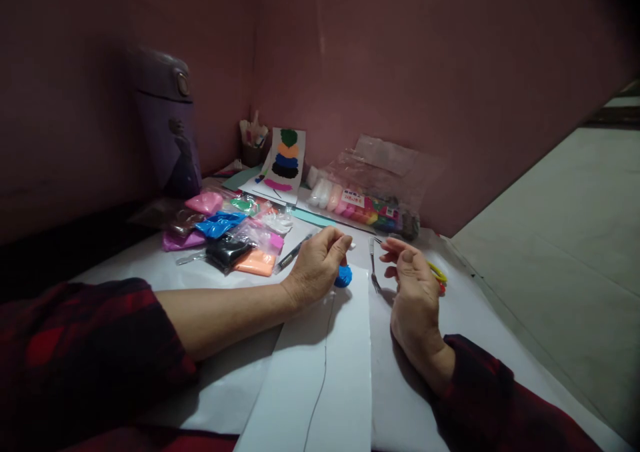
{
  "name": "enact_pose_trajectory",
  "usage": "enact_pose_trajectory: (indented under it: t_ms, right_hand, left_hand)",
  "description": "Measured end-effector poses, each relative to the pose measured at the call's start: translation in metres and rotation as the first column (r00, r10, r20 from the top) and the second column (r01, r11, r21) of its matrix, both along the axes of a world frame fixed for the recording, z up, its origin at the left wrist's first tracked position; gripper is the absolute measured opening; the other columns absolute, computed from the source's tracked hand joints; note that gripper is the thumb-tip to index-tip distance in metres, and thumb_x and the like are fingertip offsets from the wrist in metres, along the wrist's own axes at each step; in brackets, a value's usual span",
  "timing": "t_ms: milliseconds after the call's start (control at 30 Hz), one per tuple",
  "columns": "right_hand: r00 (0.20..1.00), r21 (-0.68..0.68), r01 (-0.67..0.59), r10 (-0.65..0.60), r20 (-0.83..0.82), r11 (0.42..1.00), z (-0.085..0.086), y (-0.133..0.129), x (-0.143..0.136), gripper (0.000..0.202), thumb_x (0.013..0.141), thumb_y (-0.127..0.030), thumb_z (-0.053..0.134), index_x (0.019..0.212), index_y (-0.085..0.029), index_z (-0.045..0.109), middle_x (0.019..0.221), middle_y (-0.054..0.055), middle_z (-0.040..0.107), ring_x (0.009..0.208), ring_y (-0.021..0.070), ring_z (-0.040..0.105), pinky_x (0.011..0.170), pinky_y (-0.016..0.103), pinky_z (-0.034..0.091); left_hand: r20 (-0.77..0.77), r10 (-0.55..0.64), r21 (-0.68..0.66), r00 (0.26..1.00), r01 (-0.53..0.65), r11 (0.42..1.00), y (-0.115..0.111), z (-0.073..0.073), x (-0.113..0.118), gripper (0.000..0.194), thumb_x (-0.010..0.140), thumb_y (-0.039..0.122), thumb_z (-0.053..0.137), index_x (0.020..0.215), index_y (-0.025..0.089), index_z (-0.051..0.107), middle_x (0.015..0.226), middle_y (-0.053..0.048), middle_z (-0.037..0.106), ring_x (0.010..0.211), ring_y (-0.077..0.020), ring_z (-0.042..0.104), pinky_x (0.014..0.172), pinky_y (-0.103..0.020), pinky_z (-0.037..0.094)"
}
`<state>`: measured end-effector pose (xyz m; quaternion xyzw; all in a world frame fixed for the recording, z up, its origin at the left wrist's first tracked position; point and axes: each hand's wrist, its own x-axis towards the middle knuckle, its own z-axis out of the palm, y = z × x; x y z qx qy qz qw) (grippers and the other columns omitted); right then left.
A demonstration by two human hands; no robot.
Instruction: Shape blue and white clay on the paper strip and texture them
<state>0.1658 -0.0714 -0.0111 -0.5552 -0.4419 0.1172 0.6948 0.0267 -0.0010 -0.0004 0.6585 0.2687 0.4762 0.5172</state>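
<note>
My left hand [320,265] is closed in a pinch just above a white paper strip [320,365]; whatever is between its fingertips is hidden. Right below those fingers, a textured lump of blue modelling clay [343,277] sits on the strip. A thin pencil-like line curves down the paper from it. My right hand [416,299] hovers right of the strip with its fingers loosely apart and nothing visible in them. Between the hands lies a small fork [373,269] with a pale handle. Scissors with yellow handles [438,273] are partly hidden behind my right hand.
Several bags of coloured clay [223,229] lie at the left, near a pen [293,255]. A purple bottle [167,125] stands behind them. Towards the back are a card with coloured clay shapes [286,162], a clear pack of clay [367,202] and a small cup of sticks [254,147], against pink walls.
</note>
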Motion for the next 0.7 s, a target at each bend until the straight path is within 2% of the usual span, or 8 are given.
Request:
enact_pose_trajectory:
  t_ms: [67, 167, 367, 500, 700]
  right_hand:
    - [0.999, -0.041, 0.034, -0.034, -0.006, 0.999, -0.0012, 0.0035, 0.0031, 0.036, 0.093, -0.051, 0.051, 0.109, -0.02, 0.063, 0.11, 0.007, 0.065, 0.092, 0.0178, 0.057, 0.074, 0.03, 0.042]
    - [1.0, -0.148, 0.018, -0.022, -0.022, 0.989, -0.003, 0.0059, 0.0052, 0.043, 0.092, -0.057, 0.049, 0.11, -0.02, 0.061, 0.113, 0.008, 0.063, 0.101, 0.0206, 0.057, 0.078, 0.033, 0.043]
    - [0.999, -0.211, -0.05, 0.049, -0.01, 0.976, -0.0082, 0.0051, 0.0072, 0.047, 0.09, -0.062, 0.05, 0.109, -0.02, 0.061, 0.116, 0.009, 0.062, 0.103, 0.0218, 0.058, 0.088, 0.038, 0.045]
    - [0.993, -0.272, -0.116, 0.121, -0.002, 0.955, -0.0071, 0.003, 0.0062, 0.049, 0.089, -0.064, 0.05, 0.108, -0.021, 0.063, 0.115, 0.009, 0.064, 0.101, 0.0225, 0.06, 0.093, 0.041, 0.045]
    - [0.964, -0.284, -0.261, 0.264, -0.026, 0.923, -0.0071, 0.0029, 0.0039, 0.048, 0.09, -0.063, 0.049, 0.104, -0.021, 0.065, 0.118, 0.01, 0.065, 0.112, 0.0245, 0.059, 0.095, 0.041, 0.047]
  left_hand:
    - [-0.009, 0.003, -0.001, 1.0, -0.003, 1.0, -0.0002, 0.0, 0.0003, 0.025, 0.092, 0.038, 0.05, 0.077, 0.018, 0.054, 0.064, 0.001, 0.056, 0.054, -0.0086, 0.05, 0.054, -0.021, 0.042]
    - [-0.028, 0.012, -0.001, 1.0, -0.012, 1.0, -0.0002, -0.0008, 0.0007, 0.025, 0.092, 0.038, 0.049, 0.077, 0.018, 0.054, 0.064, 0.001, 0.057, 0.054, -0.0087, 0.05, 0.054, -0.021, 0.042]
    - [-0.102, 0.074, -0.038, 0.992, -0.078, 0.996, 0.0026, -0.0038, 0.0013, 0.027, 0.09, 0.04, 0.049, 0.076, 0.018, 0.055, 0.062, 0.001, 0.056, 0.057, -0.0102, 0.053, 0.053, -0.02, 0.042]
    - [-0.161, 0.095, -0.029, 0.982, -0.101, 0.994, 0.0019, -0.0025, 0.0006, 0.027, 0.091, 0.04, 0.047, 0.077, 0.018, 0.056, 0.064, 0.0, 0.057, 0.06, -0.0118, 0.055, 0.055, -0.021, 0.042]
    - [-0.278, 0.136, 0.023, 0.951, -0.135, 0.991, -0.001, 0.0017, -0.0007, 0.025, 0.091, 0.037, 0.047, 0.077, 0.019, 0.056, 0.065, 0.001, 0.058, 0.058, -0.0119, 0.053, 0.059, -0.024, 0.042]
